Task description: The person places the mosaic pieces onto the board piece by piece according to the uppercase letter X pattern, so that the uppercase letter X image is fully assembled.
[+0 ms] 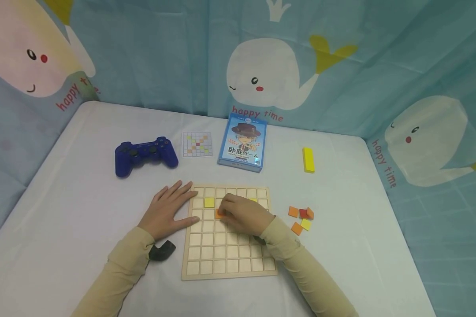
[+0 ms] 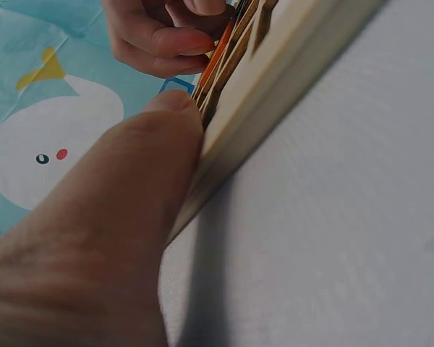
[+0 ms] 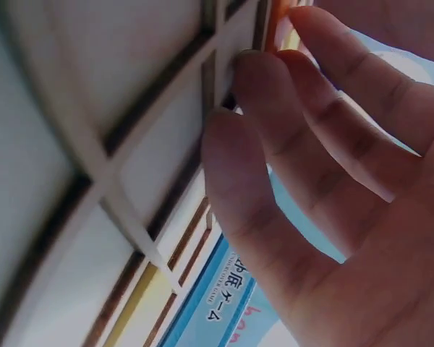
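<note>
A light wooden grid board (image 1: 213,266) lies on the table between my hands. My left hand (image 1: 165,216) is spread flat at its left edge, fingertips and thumb on the rim; the thumb (image 2: 123,173) shows large in the left wrist view. Over the upper part of the grid, my right hand (image 1: 243,215) has bent fingers pinching an orange square tile (image 1: 219,215) at a cell in the third row. A yellow tile (image 1: 209,202) sits in the second row, left. Partly behind the right hand, another yellow tile (image 1: 253,200) shows in that row.
Right of the board lie several loose tiles: orange (image 1: 293,211), red (image 1: 303,214) and yellow (image 1: 306,225). Behind stand a yellow block (image 1: 308,160), a blue game box (image 1: 243,143), a pattern card (image 1: 197,144) and a blue game controller (image 1: 146,156). A whale-print curtain (image 1: 174,61) surrounds the table.
</note>
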A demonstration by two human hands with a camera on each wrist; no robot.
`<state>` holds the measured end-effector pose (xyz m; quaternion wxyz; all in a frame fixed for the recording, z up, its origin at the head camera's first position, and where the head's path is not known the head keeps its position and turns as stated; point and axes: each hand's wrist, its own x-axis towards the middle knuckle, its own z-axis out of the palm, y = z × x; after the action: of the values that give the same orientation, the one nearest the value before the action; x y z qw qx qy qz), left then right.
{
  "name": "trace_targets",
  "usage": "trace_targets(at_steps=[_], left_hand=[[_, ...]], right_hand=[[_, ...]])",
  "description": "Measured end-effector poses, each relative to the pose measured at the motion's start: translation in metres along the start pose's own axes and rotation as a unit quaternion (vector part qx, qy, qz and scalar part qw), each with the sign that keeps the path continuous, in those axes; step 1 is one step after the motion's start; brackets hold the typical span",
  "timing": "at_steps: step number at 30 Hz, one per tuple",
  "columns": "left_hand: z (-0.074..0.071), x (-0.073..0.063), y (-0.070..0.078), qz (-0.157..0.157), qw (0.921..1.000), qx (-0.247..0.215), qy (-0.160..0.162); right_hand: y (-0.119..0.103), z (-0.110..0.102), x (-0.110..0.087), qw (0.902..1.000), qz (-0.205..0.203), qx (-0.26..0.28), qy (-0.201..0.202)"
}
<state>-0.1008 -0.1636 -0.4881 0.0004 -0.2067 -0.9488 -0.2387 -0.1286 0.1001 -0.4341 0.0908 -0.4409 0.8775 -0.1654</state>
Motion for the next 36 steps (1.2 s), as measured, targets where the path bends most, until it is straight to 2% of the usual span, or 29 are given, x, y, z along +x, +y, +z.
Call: trace_targets(at_steps=[5,8,12,17,22,28,32,36], left_hand=[[0.000,0.000,-0.001,-0.006,0.9999,0.000,-0.012],[0.001,0.000,-0.001,-0.003,1.0000,0.004,-0.008],[0.001,0.000,-0.001,-0.001,1.0000,0.004,0.000],[0.001,0.000,0.000,-0.003,1.0000,0.003,-0.001],[0.001,0.000,0.000,-0.003,0.9999,0.010,-0.003],[0.001,0.000,-0.001,-0.001,0.9999,0.012,0.002],[0.001,0.001,0.000,-0.003,1.0000,0.008,-0.002],[0.000,0.001,0.000,-0.010,0.9999,0.006,-0.007]], right_hand=[[-0.002,-0.004,0.000,0.9995,0.019,-0.005,-0.023],[-0.002,-0.012,-0.006,0.9988,0.034,-0.016,-0.031],[0.004,-0.027,-0.024,0.9988,0.046,-0.015,-0.005],[0.018,-0.048,-0.060,0.9963,0.076,-0.011,0.039],[0.037,-0.060,-0.102,0.9840,0.163,-0.017,0.071],[0.063,-0.057,-0.147,0.9681,0.225,-0.009,0.110],[0.073,-0.050,-0.167,0.9585,0.268,0.001,0.099],[0.078,-0.044,-0.178,0.9535,0.290,0.021,0.080]])
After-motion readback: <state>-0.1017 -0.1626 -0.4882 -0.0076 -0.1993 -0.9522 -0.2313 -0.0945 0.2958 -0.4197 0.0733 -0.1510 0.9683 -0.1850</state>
